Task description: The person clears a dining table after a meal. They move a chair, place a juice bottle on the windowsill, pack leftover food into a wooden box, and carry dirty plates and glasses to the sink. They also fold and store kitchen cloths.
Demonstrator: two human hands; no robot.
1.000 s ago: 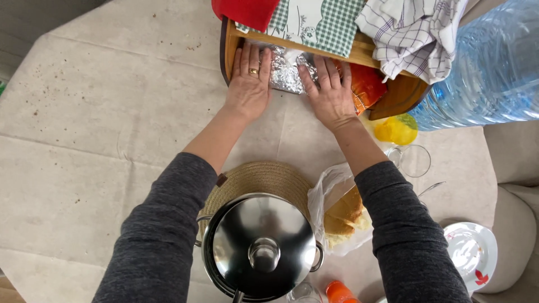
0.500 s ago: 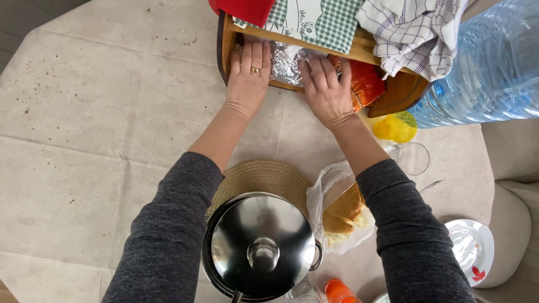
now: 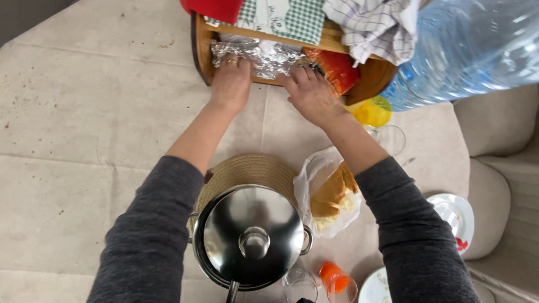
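Fingers [image 3: 231, 63] of the left hand [image 3: 229, 84] curl over the foil bundle [image 3: 258, 56], which sits in the wooden bread box [image 3: 203, 50]; the right hand [image 3: 310, 96] presses its near end, just beside the orange packet [image 3: 338, 67]. Even pressure from both sides would probably keep the foil from tearing.

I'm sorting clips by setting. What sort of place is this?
Probably a home dining or kitchen table: a lidded steel pot on a woven trivet, bagged bread, and a wooden bread box draped with tea towels.
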